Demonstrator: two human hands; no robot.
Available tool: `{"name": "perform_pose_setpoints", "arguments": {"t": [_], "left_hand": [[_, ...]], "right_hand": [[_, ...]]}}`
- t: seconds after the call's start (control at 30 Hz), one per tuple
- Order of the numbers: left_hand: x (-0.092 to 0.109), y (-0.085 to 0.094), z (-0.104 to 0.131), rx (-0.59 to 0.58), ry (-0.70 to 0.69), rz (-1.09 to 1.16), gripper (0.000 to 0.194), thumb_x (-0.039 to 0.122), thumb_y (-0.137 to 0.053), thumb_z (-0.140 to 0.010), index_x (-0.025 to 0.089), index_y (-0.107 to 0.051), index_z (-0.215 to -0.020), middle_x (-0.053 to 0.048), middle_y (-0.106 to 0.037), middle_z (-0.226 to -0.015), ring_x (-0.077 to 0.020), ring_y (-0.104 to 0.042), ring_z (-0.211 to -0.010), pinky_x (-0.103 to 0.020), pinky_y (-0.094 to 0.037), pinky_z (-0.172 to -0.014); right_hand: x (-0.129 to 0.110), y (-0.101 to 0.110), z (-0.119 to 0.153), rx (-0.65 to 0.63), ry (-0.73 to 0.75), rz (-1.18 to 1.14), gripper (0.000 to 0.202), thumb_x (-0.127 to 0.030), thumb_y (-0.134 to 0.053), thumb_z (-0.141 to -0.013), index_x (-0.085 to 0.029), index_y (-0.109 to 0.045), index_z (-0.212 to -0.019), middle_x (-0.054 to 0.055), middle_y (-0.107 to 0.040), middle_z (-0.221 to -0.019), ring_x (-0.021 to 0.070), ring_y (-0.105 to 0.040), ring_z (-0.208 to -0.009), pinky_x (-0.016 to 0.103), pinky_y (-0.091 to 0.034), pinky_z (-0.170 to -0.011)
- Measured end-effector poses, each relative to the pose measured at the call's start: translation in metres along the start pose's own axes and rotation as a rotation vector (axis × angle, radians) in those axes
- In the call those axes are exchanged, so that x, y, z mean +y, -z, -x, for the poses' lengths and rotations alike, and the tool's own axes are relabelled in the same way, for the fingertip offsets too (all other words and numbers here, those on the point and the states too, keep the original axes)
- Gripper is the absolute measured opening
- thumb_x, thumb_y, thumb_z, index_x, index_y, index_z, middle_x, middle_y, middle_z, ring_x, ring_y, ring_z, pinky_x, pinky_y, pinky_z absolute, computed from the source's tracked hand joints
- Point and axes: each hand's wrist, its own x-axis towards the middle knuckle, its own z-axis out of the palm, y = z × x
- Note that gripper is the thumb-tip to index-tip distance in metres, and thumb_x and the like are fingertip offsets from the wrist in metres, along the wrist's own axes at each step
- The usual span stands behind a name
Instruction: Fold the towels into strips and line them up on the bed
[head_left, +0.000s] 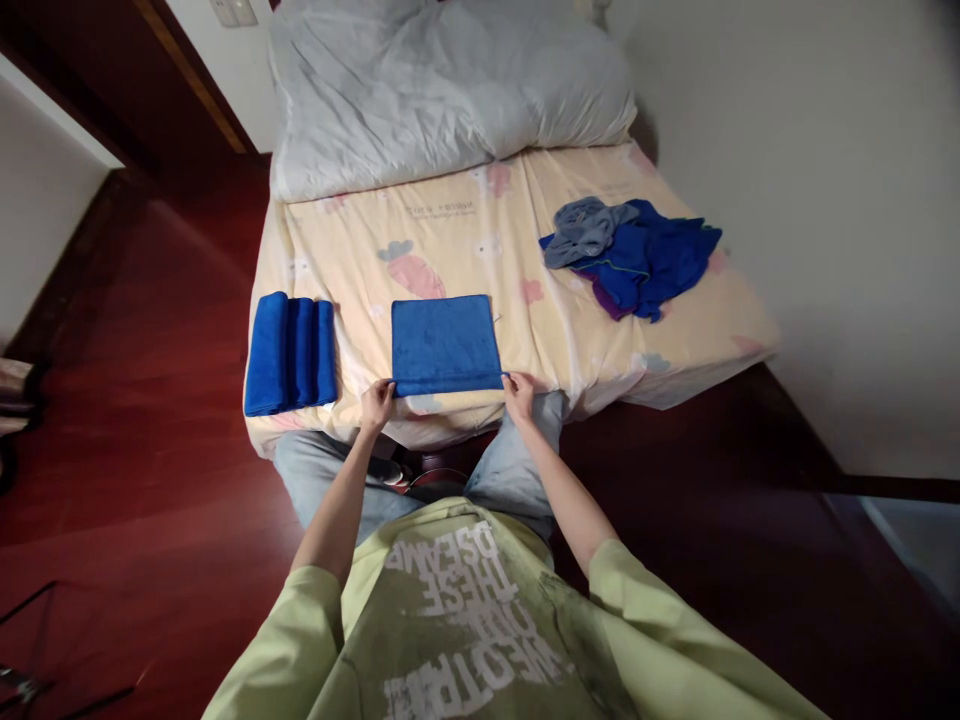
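Observation:
A blue towel (pixel 444 340) lies spread as a rectangle near the bed's front edge, its near edge turned up in a narrow strip. My left hand (pixel 377 404) pinches the near left corner of this towel. At the near right corner, my right hand (pixel 519 396) is closed on the cloth between thumb and fingers. To the left sit several folded blue towels (pixel 303 352), side by side. A loose heap of blue cloths (pixel 660 255) rests at the right, with a crumpled grey cloth (pixel 589 232) on top and a purple bit showing below.
The bed (pixel 345 240) wears a pale yellow sheet with carrot prints. A bunched white duvet (pixel 450 90) covers its far end. A wall (pixel 810 200) stands on the right, and dark red floor (pixel 150 430) surrounds the bed. Thin dark rods (pixel 45 650) show at lower left.

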Motion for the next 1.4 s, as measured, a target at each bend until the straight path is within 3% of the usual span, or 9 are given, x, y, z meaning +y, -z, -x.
{"name": "perform_pose_setpoints", "arguments": {"t": [0.6,0.97,1.4], "left_hand": [[0.002,-0.001,-0.006,0.001,-0.021,-0.178,0.035,0.039,-0.047,-0.099,0.017,-0.073,-0.106,-0.015,-0.076,-0.111,-0.0285,-0.073,-0.101,-0.036,-0.054,-0.090],[0.007,0.000,-0.009,-0.024,0.067,-0.223,0.037,0.041,-0.048,-0.098,0.017,-0.075,-0.107,-0.014,-0.078,-0.106,-0.0294,-0.073,-0.100,-0.035,-0.054,-0.087],[0.009,-0.004,-0.007,0.075,-0.001,-0.206,0.029,0.042,-0.053,-0.093,0.021,-0.073,-0.094,-0.013,-0.078,-0.099,-0.0281,-0.073,-0.091,-0.035,-0.054,-0.083]], "right_hand": [[-0.029,-0.005,-0.001,0.035,-0.164,0.326,0.035,-0.038,-0.049,-0.098,-0.016,-0.075,-0.107,0.014,-0.076,-0.105,0.0241,-0.065,-0.088,0.031,-0.045,-0.083],[-0.037,-0.008,-0.009,0.006,-0.267,0.432,0.028,-0.035,-0.052,-0.098,-0.020,-0.076,-0.103,0.012,-0.075,-0.106,0.0210,-0.063,-0.087,0.028,-0.042,-0.077],[-0.024,-0.013,-0.010,0.076,-0.178,0.391,0.024,-0.035,-0.056,-0.094,-0.021,-0.076,-0.096,0.010,-0.076,-0.092,0.0202,-0.063,-0.079,0.028,-0.045,-0.073]]}}
